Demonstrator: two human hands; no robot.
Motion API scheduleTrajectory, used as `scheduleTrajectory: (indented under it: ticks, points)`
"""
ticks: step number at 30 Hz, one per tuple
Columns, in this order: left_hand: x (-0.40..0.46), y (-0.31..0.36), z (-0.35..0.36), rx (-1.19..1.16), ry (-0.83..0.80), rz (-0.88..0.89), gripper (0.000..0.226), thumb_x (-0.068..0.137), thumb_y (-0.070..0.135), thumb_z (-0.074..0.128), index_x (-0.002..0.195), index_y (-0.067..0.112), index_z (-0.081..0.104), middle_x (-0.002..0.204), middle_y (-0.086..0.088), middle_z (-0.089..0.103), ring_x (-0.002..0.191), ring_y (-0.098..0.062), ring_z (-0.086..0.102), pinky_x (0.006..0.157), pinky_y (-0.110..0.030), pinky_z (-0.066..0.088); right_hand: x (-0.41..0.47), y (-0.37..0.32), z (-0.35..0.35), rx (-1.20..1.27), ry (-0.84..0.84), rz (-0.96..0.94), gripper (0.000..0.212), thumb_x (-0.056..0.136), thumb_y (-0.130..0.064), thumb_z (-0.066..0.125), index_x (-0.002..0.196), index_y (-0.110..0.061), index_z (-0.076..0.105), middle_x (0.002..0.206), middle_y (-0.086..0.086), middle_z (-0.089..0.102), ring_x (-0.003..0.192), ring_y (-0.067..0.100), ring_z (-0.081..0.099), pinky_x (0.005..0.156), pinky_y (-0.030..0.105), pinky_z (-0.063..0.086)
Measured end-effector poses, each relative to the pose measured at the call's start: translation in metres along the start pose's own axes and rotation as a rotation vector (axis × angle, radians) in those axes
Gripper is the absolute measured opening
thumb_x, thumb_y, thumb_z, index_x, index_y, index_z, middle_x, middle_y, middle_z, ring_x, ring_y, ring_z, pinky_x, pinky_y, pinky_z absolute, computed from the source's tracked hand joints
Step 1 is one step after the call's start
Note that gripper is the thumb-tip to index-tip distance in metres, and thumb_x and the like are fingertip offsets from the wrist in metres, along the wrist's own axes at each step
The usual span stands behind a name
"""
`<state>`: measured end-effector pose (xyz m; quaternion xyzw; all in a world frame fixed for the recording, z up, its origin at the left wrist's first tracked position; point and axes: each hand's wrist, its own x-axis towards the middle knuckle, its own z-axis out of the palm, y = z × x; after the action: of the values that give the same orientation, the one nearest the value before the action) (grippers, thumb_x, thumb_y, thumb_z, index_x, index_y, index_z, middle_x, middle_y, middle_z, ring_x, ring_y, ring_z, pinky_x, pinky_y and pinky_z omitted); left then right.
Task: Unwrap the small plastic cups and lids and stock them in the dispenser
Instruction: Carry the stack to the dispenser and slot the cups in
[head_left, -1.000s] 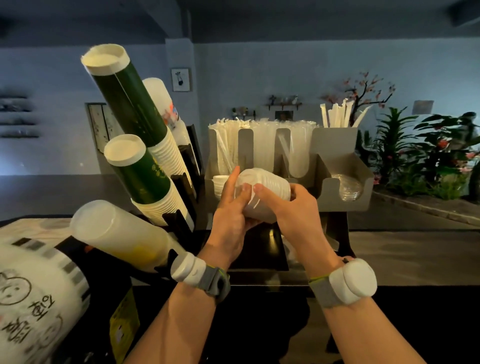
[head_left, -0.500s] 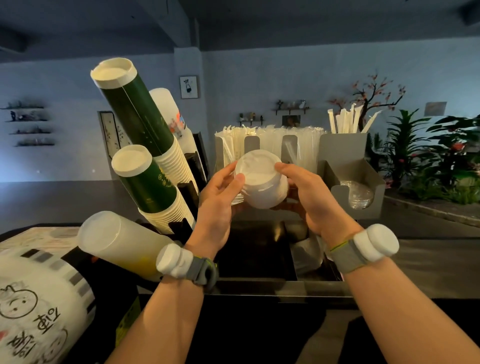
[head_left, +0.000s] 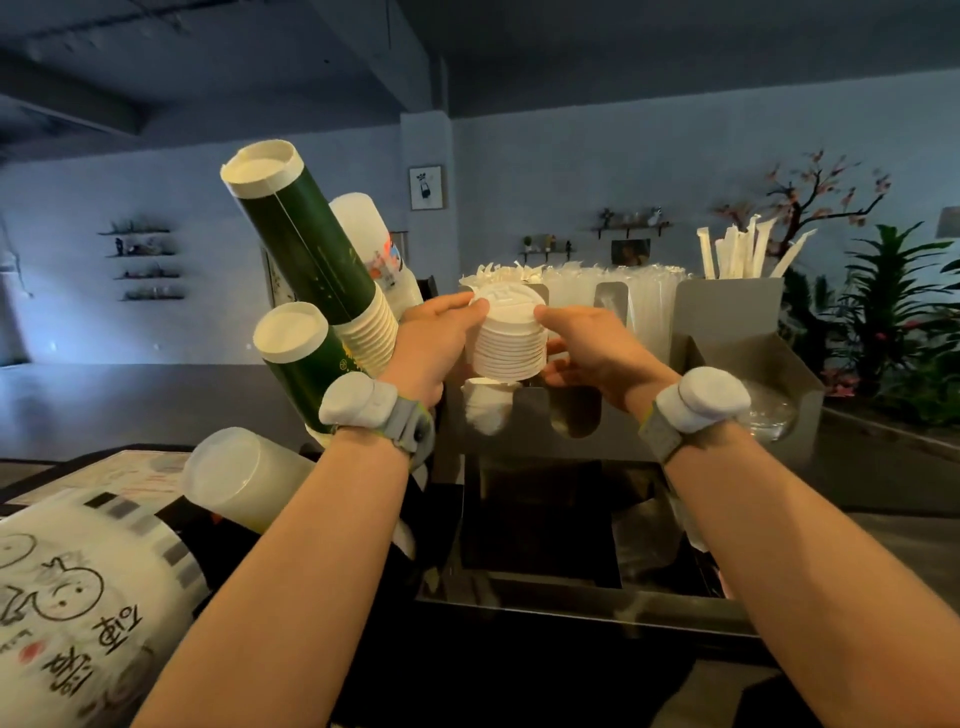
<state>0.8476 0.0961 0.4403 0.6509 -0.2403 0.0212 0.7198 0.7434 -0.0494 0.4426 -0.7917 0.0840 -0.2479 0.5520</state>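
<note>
A stack of white plastic lids (head_left: 508, 336) is held upright between both hands, just above the left slot of the grey metal dispenser (head_left: 582, 441). My left hand (head_left: 434, 340) grips the stack's left side near the top. My right hand (head_left: 587, 345) grips the right side, fingers curled under the bottom. A few white lids or cups (head_left: 485, 408) sit in the slot right below the stack. Clear plastic lids (head_left: 769, 418) lie in the dispenser's right compartment.
Green-sleeved paper cup stacks (head_left: 311, 260) lean out of a rack at the left, with a frosted plastic cup stack (head_left: 244, 475) lower down. Wrapped straws (head_left: 623, 296) and paper-wrapped straws (head_left: 743, 254) stand behind the dispenser. A printed film roll (head_left: 78, 592) fills the lower left.
Both hands have turned the lid stack from lying sideways to standing upright and lifted it over the dispenser's left slot. The view has moved closer to the dispenser.
</note>
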Motion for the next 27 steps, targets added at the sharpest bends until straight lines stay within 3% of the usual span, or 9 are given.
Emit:
scheduleTrajectory:
  ticks: [2,6,9,13,15,18,22,25,27]
  points:
    - [0.008,0.0,-0.001,0.003,0.017,-0.007,0.058,0.066,0.047,0.076,0.12,0.025,0.073,0.126,-0.002,0.071,0.119,-0.03,0.065,0.1,-0.053,0.054,0.006,-0.004,0.002,-0.105,-0.008,-0.05,0.033,0.102,-0.04,0.047,0.117,-0.013,0.059,0.105,0.011,0.069,0.089,0.03,0.072,0.083,0.039,0.062]
    - [0.013,0.0,0.0,0.027,0.013,-0.035,0.046,0.08,0.039,0.073,0.124,0.025,0.071,0.127,-0.002,0.069,0.116,-0.031,0.064,0.091,-0.051,0.059,0.014,-0.009,0.005,-0.37,-0.044,-0.158,0.033,0.105,-0.032,0.041,0.119,-0.007,0.058,0.105,0.013,0.068,0.089,0.032,0.071,0.083,0.045,0.062]
    - [0.019,0.001,0.003,0.05,0.012,-0.036,0.043,0.088,0.033,0.07,0.13,0.023,0.067,0.128,-0.004,0.068,0.114,-0.031,0.064,0.085,-0.049,0.062,0.026,-0.01,0.004,-0.334,-0.05,-0.116,0.041,0.103,-0.03,0.041,0.12,0.003,0.058,0.098,0.018,0.067,0.08,0.035,0.068,0.082,0.05,0.059]
    - [0.022,0.002,0.006,0.116,0.009,-0.055,0.045,0.088,0.034,0.07,0.132,0.024,0.065,0.128,-0.004,0.067,0.113,-0.032,0.064,0.083,-0.049,0.063,0.035,-0.008,0.005,-0.371,-0.101,-0.148,0.046,0.1,-0.05,0.048,0.122,-0.01,0.054,0.111,0.01,0.067,0.095,0.029,0.069,0.074,0.035,0.062]
    - [0.023,0.0,0.005,0.114,0.029,-0.065,0.048,0.083,0.037,0.071,0.129,0.026,0.067,0.126,-0.004,0.067,0.111,-0.033,0.065,0.082,-0.05,0.063,0.038,-0.007,0.008,-0.408,-0.147,-0.192,0.068,0.083,-0.065,0.062,0.13,-0.017,0.049,0.114,0.003,0.066,0.097,0.022,0.068,0.066,0.028,0.059]
    - [0.025,-0.004,0.003,0.058,0.057,-0.1,0.04,0.087,0.034,0.07,0.126,0.024,0.069,0.119,-0.005,0.071,0.107,-0.032,0.067,0.08,-0.048,0.063,0.048,0.0,0.01,-0.485,-0.149,-0.225,0.097,0.062,-0.066,0.079,0.138,-0.021,0.04,0.124,-0.002,0.06,0.11,0.02,0.062,0.087,0.036,0.058]
    - [0.025,-0.008,0.001,0.025,0.055,-0.133,0.029,0.091,0.028,0.069,0.119,0.021,0.071,0.112,-0.006,0.073,0.104,-0.032,0.07,0.073,-0.044,0.063,0.048,0.002,0.014,-0.659,-0.168,-0.311,0.089,0.074,-0.041,0.085,0.144,-0.021,0.032,0.134,0.004,0.056,0.12,0.026,0.057,0.101,0.039,0.049]
    - [0.026,-0.009,0.0,0.039,0.047,-0.137,0.031,0.092,0.03,0.068,0.12,0.018,0.071,0.113,-0.007,0.074,0.103,-0.032,0.07,0.074,-0.046,0.064,0.049,0.005,0.015,-0.756,-0.177,-0.4,0.097,0.078,-0.034,0.083,0.153,-0.023,0.023,0.141,0.007,0.055,0.124,0.029,0.056,0.103,0.038,0.045]
    - [0.026,-0.009,-0.001,0.046,0.039,-0.147,0.016,0.093,0.028,0.066,0.106,0.021,0.073,0.109,-0.008,0.075,0.101,-0.031,0.071,0.075,-0.046,0.064,0.051,0.008,0.015,-0.796,-0.181,-0.414,0.099,0.078,-0.035,0.083,0.154,-0.025,0.021,0.14,0.008,0.057,0.124,0.03,0.057,0.103,0.039,0.048]
